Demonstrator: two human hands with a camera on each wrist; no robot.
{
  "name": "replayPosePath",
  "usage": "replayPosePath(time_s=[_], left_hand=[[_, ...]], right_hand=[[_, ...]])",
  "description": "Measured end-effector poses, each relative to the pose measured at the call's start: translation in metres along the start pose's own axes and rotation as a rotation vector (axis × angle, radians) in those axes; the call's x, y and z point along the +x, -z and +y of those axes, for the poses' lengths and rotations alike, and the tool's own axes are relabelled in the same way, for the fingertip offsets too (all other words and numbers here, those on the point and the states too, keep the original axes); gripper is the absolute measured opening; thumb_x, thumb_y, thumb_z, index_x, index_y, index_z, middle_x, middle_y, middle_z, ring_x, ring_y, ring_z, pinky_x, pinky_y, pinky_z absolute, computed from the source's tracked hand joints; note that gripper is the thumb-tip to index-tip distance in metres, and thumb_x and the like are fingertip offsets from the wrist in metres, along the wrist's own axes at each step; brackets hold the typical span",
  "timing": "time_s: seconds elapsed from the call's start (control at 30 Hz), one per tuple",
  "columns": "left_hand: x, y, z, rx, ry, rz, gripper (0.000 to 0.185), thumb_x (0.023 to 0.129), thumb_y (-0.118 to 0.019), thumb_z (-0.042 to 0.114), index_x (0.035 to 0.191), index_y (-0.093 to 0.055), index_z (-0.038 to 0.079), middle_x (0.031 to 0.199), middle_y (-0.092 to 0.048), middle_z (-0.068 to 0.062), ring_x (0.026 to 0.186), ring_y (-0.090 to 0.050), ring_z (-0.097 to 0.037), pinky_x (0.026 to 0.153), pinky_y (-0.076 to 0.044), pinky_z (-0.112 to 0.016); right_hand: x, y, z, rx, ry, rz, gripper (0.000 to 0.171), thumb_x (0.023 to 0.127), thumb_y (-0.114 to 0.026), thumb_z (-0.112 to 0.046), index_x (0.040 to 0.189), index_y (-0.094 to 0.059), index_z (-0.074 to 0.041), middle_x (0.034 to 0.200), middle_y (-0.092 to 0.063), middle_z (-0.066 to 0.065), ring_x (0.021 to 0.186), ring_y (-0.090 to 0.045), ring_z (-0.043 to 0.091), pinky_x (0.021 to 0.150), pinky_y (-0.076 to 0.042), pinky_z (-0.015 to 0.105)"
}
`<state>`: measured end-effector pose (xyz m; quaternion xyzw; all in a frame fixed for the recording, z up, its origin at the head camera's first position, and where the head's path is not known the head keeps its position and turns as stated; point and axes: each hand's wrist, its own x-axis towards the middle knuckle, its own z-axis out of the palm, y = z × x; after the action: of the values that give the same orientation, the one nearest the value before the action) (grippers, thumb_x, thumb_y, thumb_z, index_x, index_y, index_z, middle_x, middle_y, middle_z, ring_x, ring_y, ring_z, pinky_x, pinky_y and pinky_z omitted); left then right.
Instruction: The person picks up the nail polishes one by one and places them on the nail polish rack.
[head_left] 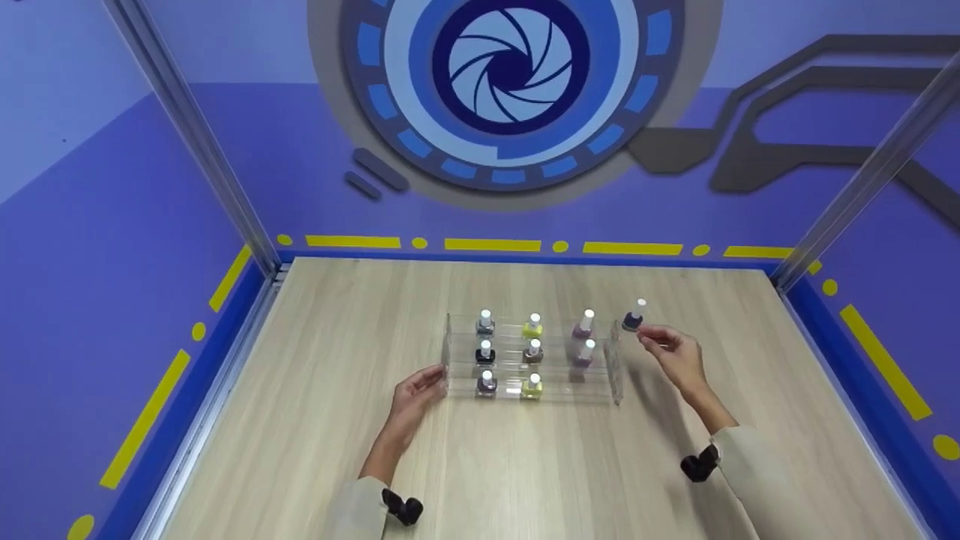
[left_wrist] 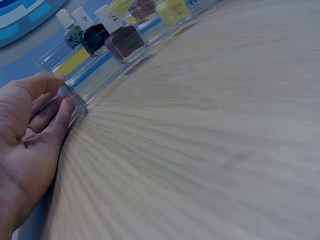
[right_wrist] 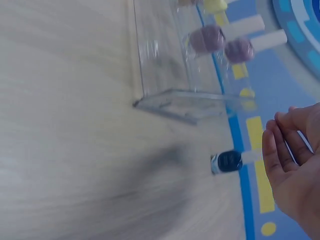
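A clear tiered display rack (head_left: 611, 390) stands on the table with several nail polish bottles on its steps. My left hand (head_left: 418, 394) holds the rack's left end panel; in the left wrist view the fingertips (left_wrist: 66, 104) lie around that panel's edge. To the right of the rack, a dark blue nail polish bottle (head_left: 633, 321) with a white cap stands upright. My right hand (head_left: 679, 360) is close beside it, fingers loosely bent and nothing held. In the right wrist view the fingertips (right_wrist: 270, 137) overlap the end of the bottle's cap (right_wrist: 251, 156).
The back step carries teal glitter (head_left: 485, 324), yellow (head_left: 532, 328) and purple (head_left: 583, 328) bottles. Black (head_left: 485, 354), brown glitter (head_left: 533, 354) and purple (head_left: 585, 356) ones stand mid-rack; dark purple (head_left: 487, 385) and yellow (head_left: 532, 388) in front. Patterned panels wall the table (head_left: 525, 465).
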<state>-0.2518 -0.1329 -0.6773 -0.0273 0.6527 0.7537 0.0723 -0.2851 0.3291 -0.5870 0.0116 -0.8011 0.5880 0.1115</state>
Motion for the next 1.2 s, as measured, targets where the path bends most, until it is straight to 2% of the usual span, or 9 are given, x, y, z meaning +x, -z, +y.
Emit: replayPosePath(time_s=[0.13,0.33,0.53,0.7,0.77,0.93,1.03,1.1,1.2], left_hand=[[-0.001,0.001,0.000,0.003,-0.001,0.009,0.047,0.099,-0.066,0.010,0.142,-0.054,-0.004,0.149,-0.054,-0.023,0.139,-0.053,-0.032,0.101,-0.052,-0.018],[-0.001,0.000,0.000,-0.009,-0.003,-0.008,0.048,0.099,-0.066,0.009,0.143,-0.053,-0.004,0.150,-0.053,-0.023,0.141,-0.051,-0.033,0.103,-0.052,-0.020],[0.000,-0.001,-0.001,-0.019,0.002,-0.014,0.050,0.098,-0.068,0.012,0.143,-0.053,-0.003,0.151,-0.052,-0.023,0.140,-0.053,-0.029,0.103,-0.054,-0.022],[-0.001,0.000,0.002,-0.017,0.007,-0.004,0.049,0.098,-0.068,0.013,0.142,-0.054,-0.002,0.150,-0.053,-0.022,0.137,-0.055,-0.027,0.103,-0.054,-0.023],[-0.001,0.001,0.002,-0.014,0.009,-0.001,0.048,0.098,-0.068,0.013,0.142,-0.054,-0.002,0.149,-0.054,-0.022,0.138,-0.055,-0.027,0.103,-0.054,-0.023],[-0.002,0.002,0.002,-0.005,-0.007,-0.002,0.048,0.099,-0.067,0.012,0.142,-0.053,-0.004,0.150,-0.053,-0.024,0.140,-0.052,-0.032,0.105,-0.053,-0.024],[-0.002,0.000,0.001,-0.011,-0.009,-0.007,0.049,0.098,-0.068,0.012,0.142,-0.054,-0.004,0.150,-0.053,-0.024,0.141,-0.052,-0.033,0.106,-0.052,-0.025],[-0.002,-0.001,0.002,-0.014,-0.004,-0.005,0.049,0.098,-0.069,0.012,0.142,-0.054,-0.003,0.149,-0.054,-0.024,0.140,-0.052,-0.034,0.105,-0.053,-0.024],[-0.001,-0.001,0.002,-0.017,0.001,0.000,0.049,0.098,-0.068,0.012,0.142,-0.054,-0.003,0.149,-0.054,-0.023,0.140,-0.053,-0.033,0.105,-0.053,-0.023]], right_hand=[[0.008,0.007,0.012,-0.018,-0.058,0.010,0.023,0.095,-0.064,0.007,0.116,-0.067,0.016,0.116,-0.068,0.037,0.082,-0.067,-0.006,0.075,-0.058,0.013],[0.017,0.011,0.022,-0.076,-0.135,0.042,0.026,0.097,-0.066,-0.002,0.119,-0.068,0.011,0.113,-0.074,0.026,0.081,-0.067,-0.004,0.074,-0.057,0.012],[0.027,0.007,0.028,-0.123,-0.142,0.078,0.027,0.099,-0.064,-0.005,0.122,-0.067,0.010,0.111,-0.073,0.023,0.082,-0.065,-0.001,0.071,-0.056,0.013],[0.036,0.000,0.032,-0.183,-0.145,0.115,0.031,0.098,-0.064,-0.004,0.128,-0.064,0.006,0.120,-0.068,0.025,0.088,-0.060,-0.003,0.073,-0.048,0.003],[0.040,-0.004,0.033,-0.195,-0.142,0.124,0.035,0.097,-0.066,-0.005,0.131,-0.062,0.005,0.123,-0.066,0.026,0.092,-0.060,0.000,0.074,-0.046,0.001],[0.049,-0.011,0.034,-0.168,-0.130,0.128,0.046,0.097,-0.064,-0.002,0.141,-0.052,0.006,0.131,-0.061,0.028,0.115,-0.062,0.027,0.077,-0.041,-0.002],[0.052,-0.013,0.036,-0.163,-0.132,0.110,0.052,0.099,-0.062,-0.003,0.147,-0.045,0.004,0.139,-0.057,0.026,0.128,-0.056,0.037,0.088,-0.044,0.006],[0.055,-0.014,0.036,-0.162,-0.128,0.095,0.055,0.100,-0.060,-0.005,0.151,-0.040,0.003,0.143,-0.054,0.026,0.133,-0.052,0.038,0.102,-0.047,0.020],[0.061,-0.019,0.036,-0.146,-0.119,0.069,0.058,0.101,-0.058,-0.003,0.153,-0.035,0.004,0.149,-0.048,0.027,0.140,-0.046,0.040,0.116,-0.041,0.044]])
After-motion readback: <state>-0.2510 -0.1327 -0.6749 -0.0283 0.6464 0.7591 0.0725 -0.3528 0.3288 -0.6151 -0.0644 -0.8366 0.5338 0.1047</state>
